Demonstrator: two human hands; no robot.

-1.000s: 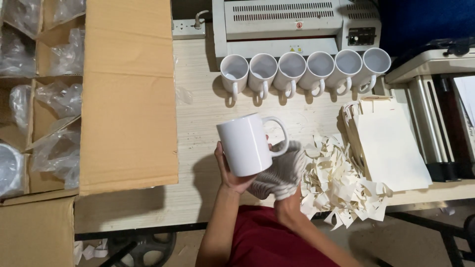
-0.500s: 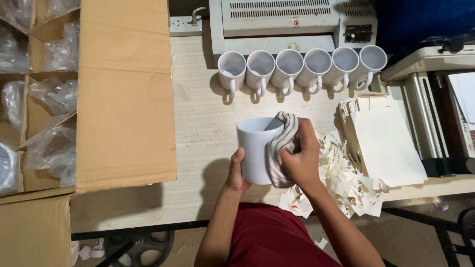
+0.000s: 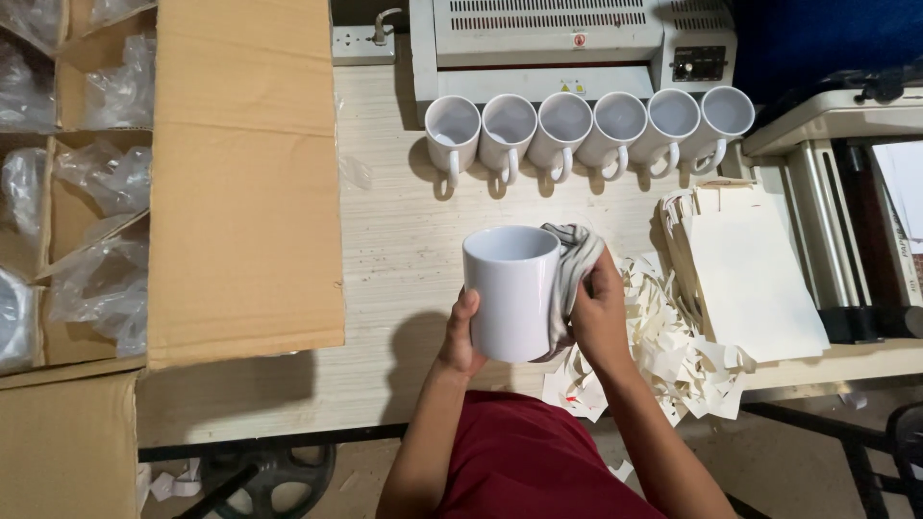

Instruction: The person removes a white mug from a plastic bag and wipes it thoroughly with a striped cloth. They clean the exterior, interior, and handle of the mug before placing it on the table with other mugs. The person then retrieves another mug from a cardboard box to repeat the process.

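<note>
Left hand (image 3: pixel 460 338) is clasping a white mug (image 3: pixel 511 292); right hand (image 3: pixel 598 315) is clamping a cloth (image 3: pixel 571 269) against it, above the pale wooden table (image 3: pixel 404 240) (paper scraps (image 3: pixel 673 346) lying about).

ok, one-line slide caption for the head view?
Left hand holds white mug; right hand presses cloth against it.
</note>
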